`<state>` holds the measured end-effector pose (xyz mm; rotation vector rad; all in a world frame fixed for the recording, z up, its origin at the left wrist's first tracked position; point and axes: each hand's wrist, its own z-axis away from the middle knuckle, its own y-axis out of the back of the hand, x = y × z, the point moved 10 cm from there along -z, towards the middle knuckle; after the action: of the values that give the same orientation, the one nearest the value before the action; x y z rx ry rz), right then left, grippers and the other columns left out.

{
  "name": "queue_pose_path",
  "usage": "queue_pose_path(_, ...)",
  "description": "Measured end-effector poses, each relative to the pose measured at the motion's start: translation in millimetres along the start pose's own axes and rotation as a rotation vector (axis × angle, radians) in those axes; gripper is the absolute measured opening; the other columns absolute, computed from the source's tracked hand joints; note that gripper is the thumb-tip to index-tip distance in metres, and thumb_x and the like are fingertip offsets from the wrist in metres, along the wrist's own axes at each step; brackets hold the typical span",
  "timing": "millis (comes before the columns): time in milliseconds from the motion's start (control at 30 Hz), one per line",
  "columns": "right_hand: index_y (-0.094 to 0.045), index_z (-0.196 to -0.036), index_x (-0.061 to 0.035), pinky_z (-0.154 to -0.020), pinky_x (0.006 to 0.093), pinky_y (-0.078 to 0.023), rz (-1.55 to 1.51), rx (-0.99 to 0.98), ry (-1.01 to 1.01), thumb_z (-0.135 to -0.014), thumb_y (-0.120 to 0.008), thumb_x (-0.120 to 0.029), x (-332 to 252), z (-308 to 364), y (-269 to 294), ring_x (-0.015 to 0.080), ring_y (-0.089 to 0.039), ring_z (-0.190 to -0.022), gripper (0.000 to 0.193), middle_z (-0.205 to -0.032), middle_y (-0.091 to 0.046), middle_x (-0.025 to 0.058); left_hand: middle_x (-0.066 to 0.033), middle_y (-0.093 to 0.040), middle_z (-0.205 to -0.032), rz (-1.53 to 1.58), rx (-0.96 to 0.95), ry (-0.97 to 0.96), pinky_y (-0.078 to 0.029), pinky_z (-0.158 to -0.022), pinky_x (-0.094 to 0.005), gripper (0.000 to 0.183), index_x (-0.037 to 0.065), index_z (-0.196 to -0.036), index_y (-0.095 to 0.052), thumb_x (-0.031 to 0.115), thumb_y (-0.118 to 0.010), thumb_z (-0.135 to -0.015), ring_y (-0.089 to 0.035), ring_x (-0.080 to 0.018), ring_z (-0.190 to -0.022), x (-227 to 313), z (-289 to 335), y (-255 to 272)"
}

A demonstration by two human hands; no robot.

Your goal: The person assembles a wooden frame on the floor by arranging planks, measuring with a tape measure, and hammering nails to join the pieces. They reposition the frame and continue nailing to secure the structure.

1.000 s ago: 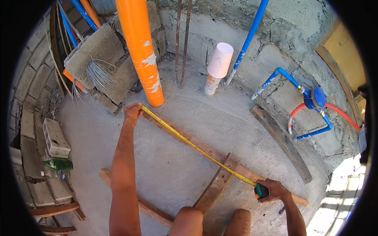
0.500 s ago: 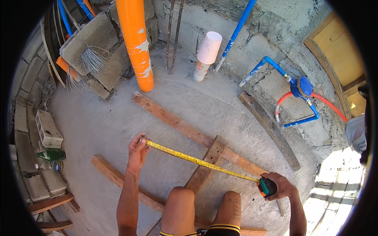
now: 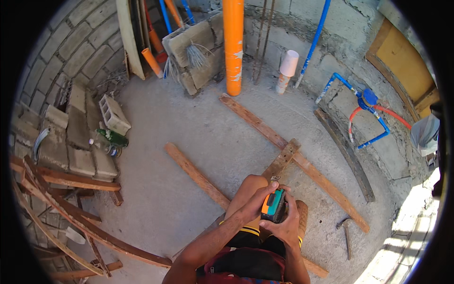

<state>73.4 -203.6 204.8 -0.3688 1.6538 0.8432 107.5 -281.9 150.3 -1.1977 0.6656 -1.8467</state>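
Tape measure (image 3: 271, 208) is up by the knees (image 3: 253, 183), gripped snugly between both hands: left hand (image 3: 259, 198) on its left side, right hand (image 3: 287, 226) curled round the other. Hammer (image 3: 347, 239) is lying near the floor's right edge, two crossed planks (image 3: 326, 186) sit mid-floor (image 3: 179, 113), orange pipe (image 3: 233, 52) stands by the far edge.

Hammer (image 3: 348, 240) right of tape measure (image 3: 273, 204)
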Motion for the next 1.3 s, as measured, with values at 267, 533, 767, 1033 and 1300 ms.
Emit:
queue_pose_path(267, -0.057, -0.135, 0.0017, -0.080, 0.0351, -0.050, -0.052, -0.331, -0.001, -0.084, -0.082, -0.042, -30, 15, 59, 0.0213, -0.063, -0.091, 0.072, -0.108, -0.067, 0.0134, -0.0173, -0.059, -0.129, -0.200, 0.033, 0.131, -0.052, -0.094, -0.0334, 0.078, 0.003, -0.147, -0.042, 0.057, -0.063, -0.094, -0.060, -0.0232, -0.119, -36, 53, -33)
queue_pose_path(533, -0.074, -0.100, -0.0030, -0.059, 0.0220, -0.038, -0.059, -0.695, -0.018, -0.078, -0.085, -0.013, -5, -6, 35, 0.0059, -0.046, -0.065, 0.026, -0.079, -0.062, 0.0010, -0.0290, -0.062, -0.124, -1.135, 0.137, 0.086, -0.045, -0.104, -0.0426, 0.095, -0.007, -0.143, -0.045, 0.063, -0.069, -0.083, -0.056, -0.0349, -0.127, -22, 36, -12)
queue_pose_path(767, -0.070, -0.104, -0.0057, -0.061, 0.0230, -0.040, -0.587, -0.259, -0.283, -0.079, -0.074, -0.002, 119, -94, 17, 0.0071, -0.052, -0.069, 0.026, -0.083, -0.059, -0.0008, -0.0069, -0.073, -0.093, -1.325, 0.154, 0.366, -0.054, -0.077, -0.0298, 0.053, 0.001, -0.128, -0.063, 0.042, -0.068, -0.094, -0.069, -0.0160, -0.086, 112, 121, 81)
queue_pose_path(1033, -0.053, -0.135, -0.0100, -0.095, 0.0462, -0.048, 0.410, 0.718, -0.479, -0.078, -0.082, -0.019, 217, -101, -38, 0.0341, -0.058, -0.112, 0.064, -0.118, -0.057, 0.0123, -0.0063, -0.073, -0.080, -1.640, 0.402, 0.333, -0.052, -0.071, -0.0306, 0.031, 0.002, -0.093, -0.076, 0.031, -0.064, -0.095, -0.066, -0.0139, -0.074, 316, 118, 232)
queue_pose_path(1300, -0.050, -0.137, -0.0123, -0.102, 0.0536, -0.041, 0.823, 0.634, -0.472, -0.068, -0.082, -0.013, 217, -87, -106, 0.0406, -0.047, -0.124, 0.076, -0.135, -0.047, 0.0188, -0.0065, -0.070, -0.083, -1.887, 0.193, 0.429, -0.050, -0.075, -0.0333, 0.034, 0.002, -0.094, -0.073, 0.031, -0.058, -0.100, -0.062, -0.0154, -0.077, 430, -109, 368)
